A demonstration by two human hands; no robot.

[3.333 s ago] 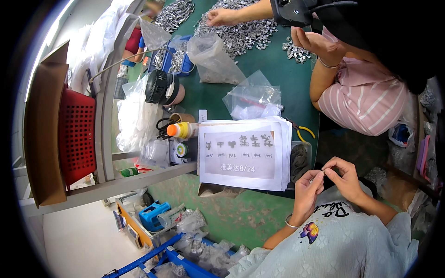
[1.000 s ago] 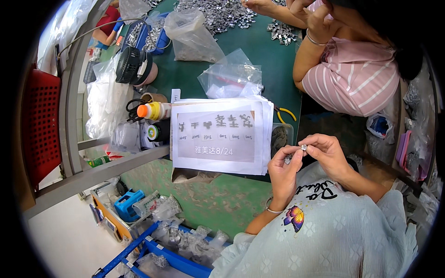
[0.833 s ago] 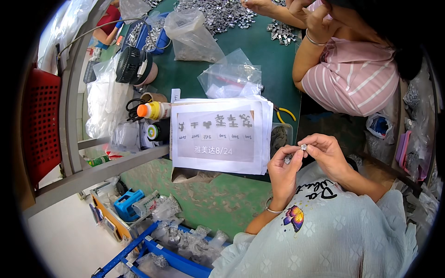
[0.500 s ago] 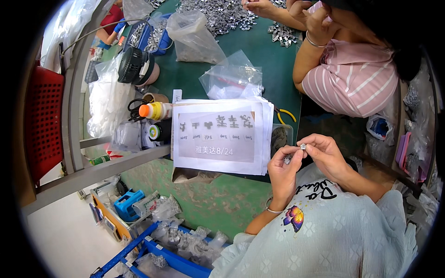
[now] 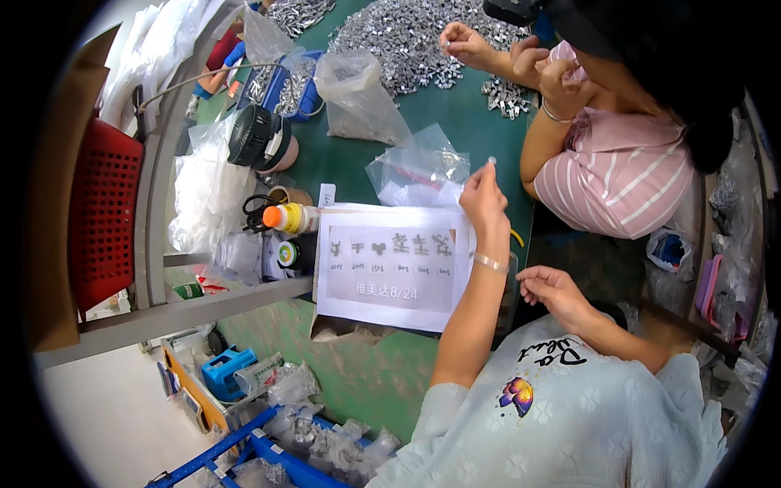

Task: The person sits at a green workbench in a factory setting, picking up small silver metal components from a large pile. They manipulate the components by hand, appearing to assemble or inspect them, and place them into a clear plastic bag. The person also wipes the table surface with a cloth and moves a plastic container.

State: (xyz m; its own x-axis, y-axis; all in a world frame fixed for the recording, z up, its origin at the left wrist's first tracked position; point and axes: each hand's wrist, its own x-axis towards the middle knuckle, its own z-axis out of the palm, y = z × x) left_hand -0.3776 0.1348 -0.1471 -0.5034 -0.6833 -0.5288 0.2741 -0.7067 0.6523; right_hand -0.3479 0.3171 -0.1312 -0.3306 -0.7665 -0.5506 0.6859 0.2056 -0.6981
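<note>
My left hand (image 5: 484,199) reaches out past the right edge of a stack of printed sheets (image 5: 390,272). Its fingertips pinch a small silvery metal part (image 5: 491,161), held above the green table beside a clear plastic bag (image 5: 423,167). My right hand (image 5: 557,297) stays close to my body, with thumb and fingers drawn together. Whatever lies between those fingers is too small to make out. Under my left forearm, a container at the table edge and yellow-handled pliers (image 5: 517,238) are mostly hidden.
Across the table, a co-worker's hand (image 5: 468,45) works beside a large heap of metal parts (image 5: 407,37). At left stand an orange-capped bottle (image 5: 289,218), a fan (image 5: 252,138), a blue bin (image 5: 307,93) and a filled plastic bag (image 5: 358,98). A metal frame bar (image 5: 195,313) crosses below them.
My hands were together in front of my body, fingers on a small metal part. Now the left has stretched away over the table with a metal part, and the right has dropped slightly.
</note>
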